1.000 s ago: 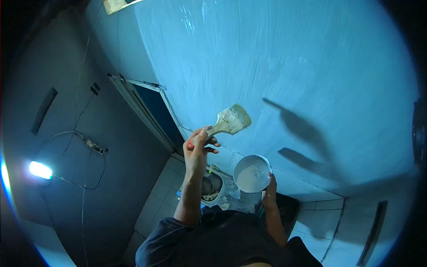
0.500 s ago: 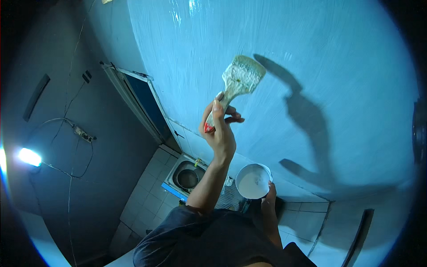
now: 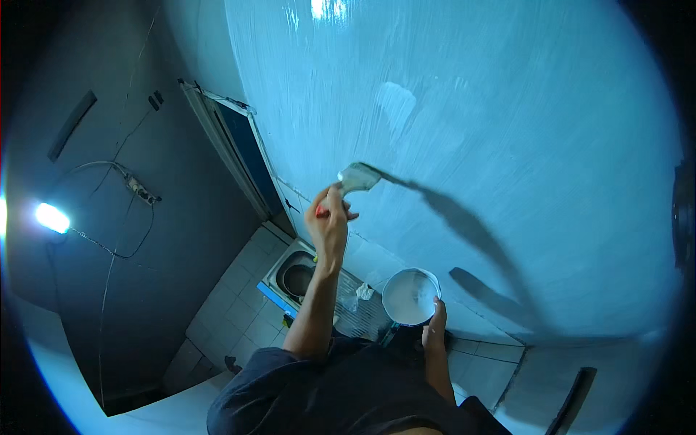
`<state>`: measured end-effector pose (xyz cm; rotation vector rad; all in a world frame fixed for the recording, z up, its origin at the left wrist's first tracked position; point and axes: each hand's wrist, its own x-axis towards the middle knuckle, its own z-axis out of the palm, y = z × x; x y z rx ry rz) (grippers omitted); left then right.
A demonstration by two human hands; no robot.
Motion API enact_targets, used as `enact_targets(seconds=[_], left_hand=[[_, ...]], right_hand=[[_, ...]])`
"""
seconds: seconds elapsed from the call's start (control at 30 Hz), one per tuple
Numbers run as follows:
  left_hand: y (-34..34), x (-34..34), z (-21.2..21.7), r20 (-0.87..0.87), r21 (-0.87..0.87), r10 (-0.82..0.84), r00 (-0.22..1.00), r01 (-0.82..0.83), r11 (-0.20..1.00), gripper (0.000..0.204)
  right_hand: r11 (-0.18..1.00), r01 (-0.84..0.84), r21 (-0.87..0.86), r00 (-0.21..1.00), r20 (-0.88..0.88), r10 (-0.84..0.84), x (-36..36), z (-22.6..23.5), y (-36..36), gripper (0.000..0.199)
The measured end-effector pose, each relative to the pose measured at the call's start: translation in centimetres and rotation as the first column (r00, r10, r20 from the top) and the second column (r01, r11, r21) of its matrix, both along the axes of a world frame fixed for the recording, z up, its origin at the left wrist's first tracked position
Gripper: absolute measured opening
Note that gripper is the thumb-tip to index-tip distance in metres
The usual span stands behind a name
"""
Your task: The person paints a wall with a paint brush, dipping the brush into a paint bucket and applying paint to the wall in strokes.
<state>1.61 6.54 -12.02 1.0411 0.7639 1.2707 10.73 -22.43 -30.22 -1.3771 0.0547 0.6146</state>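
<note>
We see a flat, paint-caked brush (image 3: 359,178), its bristle edge meeting the glossy, streaked wall (image 3: 522,138). Our raised left hand (image 3: 330,217) pinches its red-ended handle (image 3: 321,212); our lower right hand (image 3: 435,323) clasps a round bucket (image 3: 433,283) of pale paint (image 3: 408,300).
</note>
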Motion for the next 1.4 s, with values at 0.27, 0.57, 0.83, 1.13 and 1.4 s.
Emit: enact_targets(seconds=[0.27, 0.57, 0.83, 1.13, 1.4], left_hand=[[1.0, 0.9, 16.5, 0.076, 0.439, -0.057, 0.995, 0.018, 0.898, 0.033], [1.1, 3.0, 10.6, 0.315, 0.485, -0.140, 0.939, -0.033, 0.874, 0.041], [-0.9, 0.2, -6.0, 0.081, 0.045, -0.027, 0.996, 0.023, 0.999, 0.030], [-1.0, 2.6, 11.1, 0.094, 0.249, -0.030, 0.995, 0.005, 0.968, 0.037], [-0.8, 3.6, 14.4, 0.387, 0.505, -0.128, 0.913, -0.093, 0.858, 0.043]], right_hand=[[0.929, -0.267, -0.256, 0.664, 0.649, 0.370, -0.3, -1.1, -0.4, 0.031], [0.970, -0.223, -0.100, 0.821, 0.518, 0.242, -1.0, -0.7, 0.5, 0.030], [0.997, 0.017, 0.076, 0.996, -0.087, -0.010, -0.7, 0.7, 1.6, 0.028], [0.980, -0.194, 0.041, 0.973, 0.133, 0.187, 0.4, -1.6, -1.1, 0.032], [0.986, -0.151, -0.065, 0.857, 0.488, 0.163, -1.1, -0.3, 0.1, 0.026]])
